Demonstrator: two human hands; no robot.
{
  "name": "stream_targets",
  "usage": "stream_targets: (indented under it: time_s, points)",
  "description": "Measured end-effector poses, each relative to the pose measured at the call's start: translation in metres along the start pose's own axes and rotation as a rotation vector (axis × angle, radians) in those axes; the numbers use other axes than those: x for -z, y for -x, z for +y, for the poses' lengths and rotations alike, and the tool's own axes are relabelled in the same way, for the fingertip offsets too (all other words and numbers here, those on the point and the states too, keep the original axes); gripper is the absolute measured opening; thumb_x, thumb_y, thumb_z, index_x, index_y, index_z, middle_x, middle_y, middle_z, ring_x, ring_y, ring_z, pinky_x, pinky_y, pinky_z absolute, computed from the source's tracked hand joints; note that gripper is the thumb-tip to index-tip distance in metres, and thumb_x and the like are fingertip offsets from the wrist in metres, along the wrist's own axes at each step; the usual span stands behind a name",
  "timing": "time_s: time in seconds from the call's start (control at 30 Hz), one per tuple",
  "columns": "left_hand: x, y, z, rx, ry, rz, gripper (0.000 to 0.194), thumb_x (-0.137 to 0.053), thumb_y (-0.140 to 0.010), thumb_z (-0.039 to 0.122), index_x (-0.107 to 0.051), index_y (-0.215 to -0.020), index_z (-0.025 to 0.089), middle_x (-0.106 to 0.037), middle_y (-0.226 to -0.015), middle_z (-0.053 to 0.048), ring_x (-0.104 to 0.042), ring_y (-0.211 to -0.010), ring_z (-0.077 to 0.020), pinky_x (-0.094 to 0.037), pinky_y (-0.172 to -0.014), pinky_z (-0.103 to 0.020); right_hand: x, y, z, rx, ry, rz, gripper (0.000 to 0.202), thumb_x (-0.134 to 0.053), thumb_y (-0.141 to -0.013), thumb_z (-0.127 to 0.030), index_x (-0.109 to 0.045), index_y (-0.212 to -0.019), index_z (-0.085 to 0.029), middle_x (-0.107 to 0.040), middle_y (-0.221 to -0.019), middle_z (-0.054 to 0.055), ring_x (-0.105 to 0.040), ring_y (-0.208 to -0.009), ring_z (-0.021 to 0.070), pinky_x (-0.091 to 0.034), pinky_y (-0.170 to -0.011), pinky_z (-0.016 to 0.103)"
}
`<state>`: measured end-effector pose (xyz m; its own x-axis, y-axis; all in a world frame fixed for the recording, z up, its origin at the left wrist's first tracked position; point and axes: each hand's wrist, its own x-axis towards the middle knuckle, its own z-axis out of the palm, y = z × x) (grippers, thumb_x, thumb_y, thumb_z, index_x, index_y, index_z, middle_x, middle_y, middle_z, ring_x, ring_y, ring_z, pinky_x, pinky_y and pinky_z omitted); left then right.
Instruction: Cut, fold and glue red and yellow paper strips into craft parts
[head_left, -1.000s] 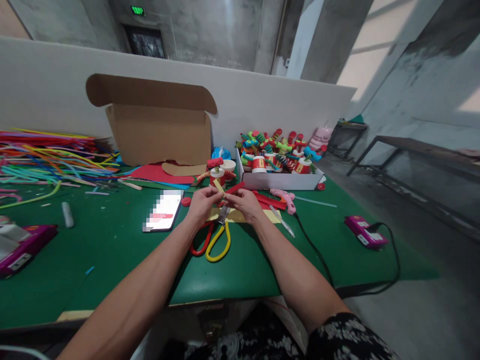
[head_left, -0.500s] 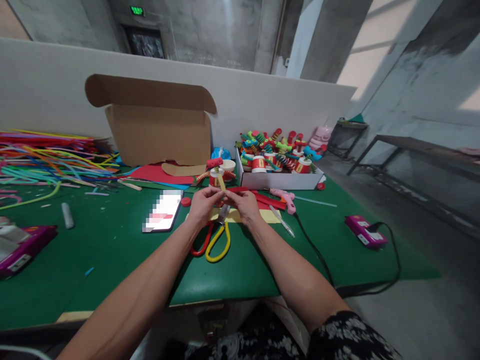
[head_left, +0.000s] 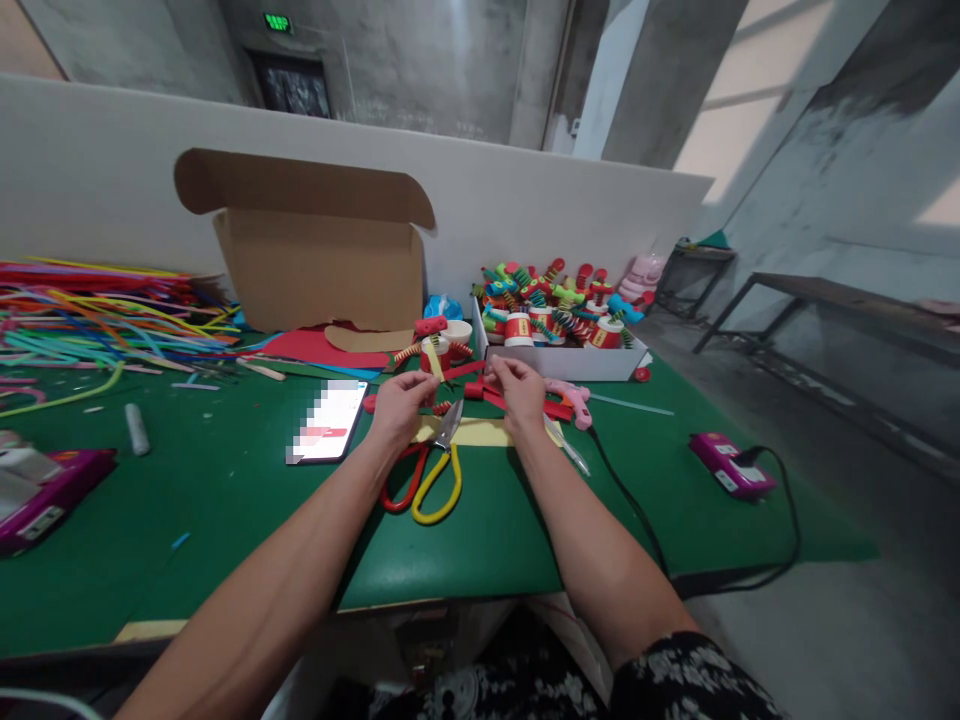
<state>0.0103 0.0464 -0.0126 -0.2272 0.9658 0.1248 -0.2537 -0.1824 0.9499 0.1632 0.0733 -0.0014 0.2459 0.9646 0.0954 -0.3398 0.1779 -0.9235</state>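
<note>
My left hand (head_left: 401, 408) is closed in a pinch on a narrow yellow paper strip (head_left: 434, 362), which stands up from the fingertips. My right hand (head_left: 519, 390) pinches the end of a red paper strip (head_left: 466, 370) that stretches left toward the yellow one. Just behind the hands is a paper-cup figure (head_left: 430, 327) with a red top and springy folded arms, partly hidden by the strips. Below and between my hands lie scissors (head_left: 437, 485) with one red and one yellow handle, their blades over a yellow paper sheet (head_left: 480, 432).
A white box (head_left: 562, 362) of finished-looking cup figures stands behind right. Nearby lie a pink glue gun (head_left: 576, 398) with a black cord, a white pen-like tool (head_left: 576, 458) and a phone (head_left: 328, 420). Colourful strips (head_left: 112, 320) pile at left, beside an open cardboard box (head_left: 322, 265).
My hands have moved apart, the right one going right and slightly up. A red strip now shows at the right fingertips; the yellow strip stays with my left hand.
</note>
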Motion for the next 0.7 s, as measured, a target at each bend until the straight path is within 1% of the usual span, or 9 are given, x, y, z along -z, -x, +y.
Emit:
stream_targets:
  time_s: [0.07, 0.1, 0.13, 0.2, 0.27, 0.33, 0.47, 0.57, 0.7]
  points:
    - [0.0, 0.0, -0.001, 0.018, 0.031, -0.024, 0.026, -0.078, -0.052, 0.033, -0.063, -0.062, 0.014, -0.053, -0.051, 0.003, -0.043, -0.047, -0.0071, -0.033, -0.047, -0.021, 0.001, -0.001, 0.0, -0.04, -0.075, 0.049, 0.016, -0.072, -0.061, -0.029, -0.061, -0.067, -0.017, -0.061, -0.057, -0.004, -0.055, -0.051, 0.0078, -0.05, -0.063, 0.024]
    - [0.0, 0.0, -0.001, 0.027, 0.044, -0.046, 0.026, -0.078, -0.052, 0.033, -0.063, -0.062, 0.014, -0.053, -0.052, 0.003, -0.043, -0.048, -0.0072, -0.033, -0.048, -0.021, 0.0, 0.001, 0.002, -0.099, -0.103, 0.028, 0.015, -0.072, -0.062, -0.027, -0.06, -0.065, -0.017, -0.061, -0.058, -0.004, -0.055, -0.051, 0.0076, -0.05, -0.063, 0.024]
    - [0.0, 0.0, -0.001, 0.035, 0.052, -0.069, 0.026, -0.078, -0.052, 0.033, -0.063, -0.063, 0.014, -0.053, -0.052, 0.003, -0.043, -0.048, -0.0072, -0.034, -0.048, -0.021, -0.001, 0.003, 0.004, -0.176, -0.119, -0.029, 0.014, -0.072, -0.062, -0.025, -0.059, -0.063, -0.017, -0.062, -0.058, -0.004, -0.056, -0.052, 0.0078, -0.05, -0.063, 0.024]
    - [-0.001, 0.002, -0.001, 0.046, 0.055, -0.102, 0.027, -0.078, -0.052, 0.033, -0.063, -0.063, 0.014, -0.054, -0.053, 0.002, -0.044, -0.049, -0.0072, -0.035, -0.049, -0.021, -0.005, 0.01, 0.009, -0.321, -0.139, -0.19, 0.014, -0.072, -0.061, -0.021, -0.058, -0.061, -0.017, -0.063, -0.059, -0.002, -0.058, -0.054, 0.009, -0.051, -0.065, 0.026]
    - [-0.002, 0.003, -0.001, 0.05, 0.051, -0.123, 0.027, -0.078, -0.051, 0.033, -0.063, -0.063, 0.014, -0.054, -0.053, 0.002, -0.045, -0.049, -0.0076, -0.035, -0.05, -0.022, -0.009, 0.016, 0.013, -0.392, -0.155, -0.302, 0.015, -0.073, -0.06, -0.02, -0.059, -0.061, -0.017, -0.063, -0.058, -0.002, -0.058, -0.056, 0.0097, -0.051, -0.066, 0.026]
    - [-0.003, 0.005, 0.0, 0.049, 0.046, -0.137, 0.027, -0.078, -0.051, 0.033, -0.063, -0.063, 0.014, -0.055, -0.055, 0.001, -0.046, -0.049, -0.008, -0.036, -0.051, -0.022, -0.011, 0.02, 0.015, -0.405, -0.169, -0.349, 0.017, -0.076, -0.057, -0.021, -0.06, -0.062, -0.017, -0.062, -0.056, -0.003, -0.058, -0.055, 0.0092, -0.05, -0.067, 0.026]
    - [-0.003, 0.005, 0.0, 0.034, 0.026, -0.136, 0.027, -0.078, -0.052, 0.033, -0.063, -0.062, 0.014, -0.056, -0.054, 0.001, -0.046, -0.049, -0.0076, -0.035, -0.05, -0.022, -0.011, 0.021, 0.014, -0.393, -0.186, -0.388, 0.025, -0.081, -0.051, -0.025, -0.062, -0.065, -0.016, -0.062, -0.057, -0.003, -0.057, -0.056, 0.0079, -0.049, -0.068, 0.024]
    - [-0.004, 0.006, 0.0, 0.02, 0.02, -0.138, 0.026, -0.078, -0.052, 0.033, -0.063, -0.061, 0.014, -0.055, -0.053, 0.001, -0.045, -0.048, -0.0074, -0.034, -0.049, -0.021, -0.01, 0.021, 0.012, -0.399, -0.177, -0.388, 0.029, -0.082, -0.047, -0.028, -0.063, -0.067, -0.017, -0.062, -0.058, -0.004, -0.056, -0.055, 0.0071, -0.048, -0.065, 0.022]
    - [-0.004, 0.007, 0.0, 0.012, -0.016, -0.123, 0.026, -0.078, -0.052, 0.033, -0.064, -0.062, 0.014, -0.057, -0.054, 0.0, -0.046, -0.049, -0.0084, -0.035, -0.049, -0.021, -0.011, 0.022, 0.012, -0.38, -0.169, -0.385, 0.03, -0.082, -0.048, -0.029, -0.064, -0.068, -0.016, -0.063, -0.061, -0.004, -0.055, -0.056, 0.0066, -0.048, -0.065, 0.022]
